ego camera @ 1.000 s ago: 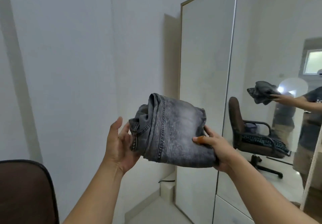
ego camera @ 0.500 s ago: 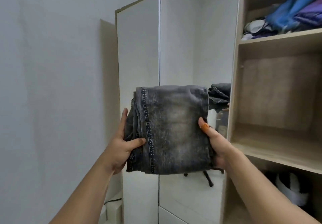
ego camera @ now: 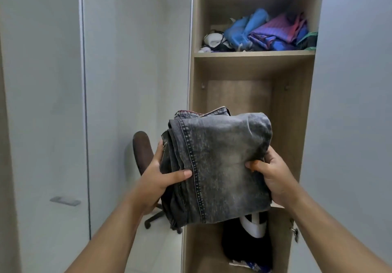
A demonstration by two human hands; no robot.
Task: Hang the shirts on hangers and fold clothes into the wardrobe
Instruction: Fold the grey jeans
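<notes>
Wardrobe (ego camera: 294,124): top shelf holds blue, purple clothes (ego camera: 273,33). Left hand (ego camera: 157,179), right hand (ego camera: 273,175) clasp folded grey jeans (ego camera: 218,170).

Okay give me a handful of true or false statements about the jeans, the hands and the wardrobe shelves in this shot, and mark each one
1. Both hands grip the folded grey jeans, the left hand on one side and the right hand on the other. True.
2. The jeans already lie on the middle shelf. False: they are held up in front of the open wardrobe.
3. The top shelf holds a pile of blue and purple clothes. True.
4. The compartment behind the jeans is packed with clothes. False: its visible back panel is bare.
5. A dark and white item sits in the compartment below the jeans. True.
6. The right hand is empty. False: it clamps the jeans' edge.
</notes>
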